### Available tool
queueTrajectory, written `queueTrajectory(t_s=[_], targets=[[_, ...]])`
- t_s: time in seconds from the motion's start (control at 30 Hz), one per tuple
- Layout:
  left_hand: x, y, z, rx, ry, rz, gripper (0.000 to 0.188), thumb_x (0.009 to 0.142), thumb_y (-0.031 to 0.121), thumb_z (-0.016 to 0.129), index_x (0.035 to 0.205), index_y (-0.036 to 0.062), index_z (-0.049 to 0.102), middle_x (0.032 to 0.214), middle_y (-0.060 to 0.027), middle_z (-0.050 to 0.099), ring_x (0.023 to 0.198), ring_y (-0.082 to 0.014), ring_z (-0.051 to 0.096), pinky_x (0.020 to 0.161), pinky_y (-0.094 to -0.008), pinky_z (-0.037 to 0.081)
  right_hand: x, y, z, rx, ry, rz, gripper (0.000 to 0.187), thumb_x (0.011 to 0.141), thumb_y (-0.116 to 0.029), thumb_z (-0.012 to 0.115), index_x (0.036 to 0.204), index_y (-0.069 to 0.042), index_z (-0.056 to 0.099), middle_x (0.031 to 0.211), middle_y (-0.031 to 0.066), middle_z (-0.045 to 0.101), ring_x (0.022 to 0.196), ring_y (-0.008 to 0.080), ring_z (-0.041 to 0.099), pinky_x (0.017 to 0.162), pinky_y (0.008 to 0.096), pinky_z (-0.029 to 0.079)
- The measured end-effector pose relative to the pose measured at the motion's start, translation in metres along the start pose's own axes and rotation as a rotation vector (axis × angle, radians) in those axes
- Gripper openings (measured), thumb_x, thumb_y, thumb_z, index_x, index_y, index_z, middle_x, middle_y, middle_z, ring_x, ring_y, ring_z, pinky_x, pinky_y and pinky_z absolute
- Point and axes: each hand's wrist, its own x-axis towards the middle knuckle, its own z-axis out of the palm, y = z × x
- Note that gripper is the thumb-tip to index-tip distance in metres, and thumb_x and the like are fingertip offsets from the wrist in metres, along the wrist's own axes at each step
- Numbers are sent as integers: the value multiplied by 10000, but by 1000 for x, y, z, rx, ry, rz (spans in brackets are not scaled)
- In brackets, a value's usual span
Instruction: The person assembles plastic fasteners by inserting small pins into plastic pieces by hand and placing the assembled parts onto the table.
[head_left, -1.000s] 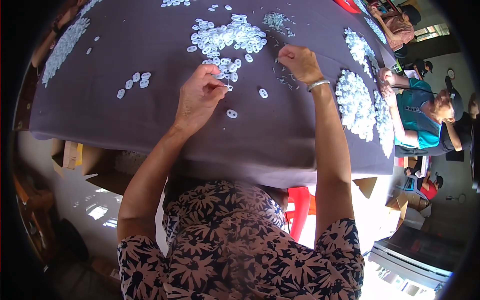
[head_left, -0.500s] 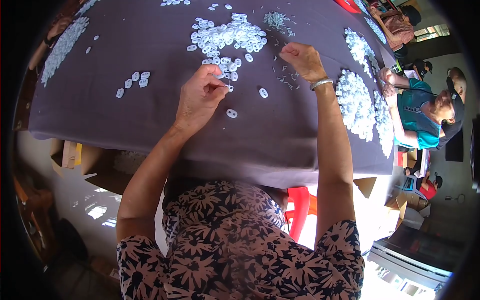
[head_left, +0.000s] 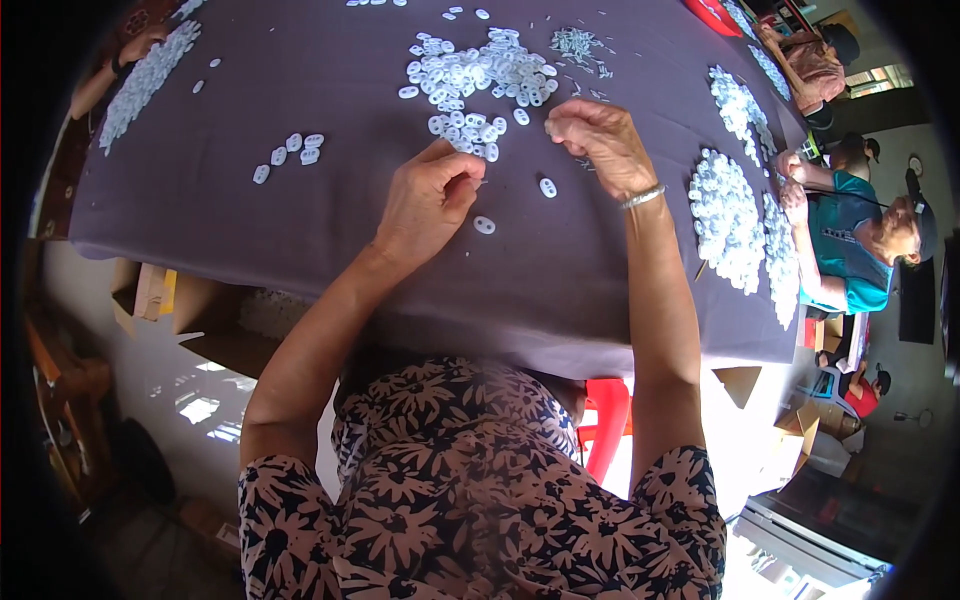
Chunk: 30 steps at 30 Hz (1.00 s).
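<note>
- Left hand (head_left: pixel 428 205): on the near side of the white heap (head_left: pixel 480 70), thumb and fingers pinching a tiny, mostly hidden piece (head_left: pixel 483 182).
- Right hand (head_left: pixel 605 150): nearer and right of the heap, curled; cannot tell its contents.
- Small pins (head_left: pixel 575 43): right of the heap.

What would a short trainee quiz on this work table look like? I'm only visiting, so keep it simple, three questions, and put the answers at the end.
1. Multiple choice: which of the person's wrists wears the silvery bracelet?
A) left
B) right
C) both
D) neither

2. Count: how many pieces make up the small separate cluster of white oval pieces to the left of the left hand?

3. True or false: the heap of tiny grey pieces lies farther from the person's body than the right hand does.

Key
1. B
2. Five
3. True
</note>
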Motion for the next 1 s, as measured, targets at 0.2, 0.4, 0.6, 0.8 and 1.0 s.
queueTrajectory(t_s=[0.2,0.4,0.6,0.8,1.0], targets=[[1,3,3,40,181,8,247,724,-13,676,955,51,617,808,-42,573,599,-112,529,553,-250,446,-19,-9,38,460,-98,27,73,803,-48,663,867,-14,666,736,19,599,617,60,462,543,194,345],[1,18,5,-177,172,9,377,750,3,710,1100,26,571,869,-2,593,704,-22,519,532,-165,385,-29,-10,62,516,-127,-45,50,842,-95,650,855,-46,647,747,-29,567,639,41,431,551,192,332],[1,14,3,12,233,106,384,731,6,708,1089,54,576,781,-33,633,627,-89,567,529,-216,456,-29,-6,69,447,-118,-88,53,849,-73,628,816,-33,641,693,-39,551,600,32,420,536,185,354],[1,14,3,120,245,220,341,733,-13,671,1056,53,584,849,-83,653,615,-173,623,541,-264,510,-29,-6,67,178,-65,-179,67,861,-67,609,849,-9,639,739,-26,602,683,29,494,602,195,422],[0,14,2,106,219,160,299,760,-26,631,1050,34,585,911,-106,658,619,-181,629,559,-260,517,-30,-4,71,133,-41,-278,58,884,-72,593,883,-19,615,769,-47,571,678,19,458,610,175,399]])
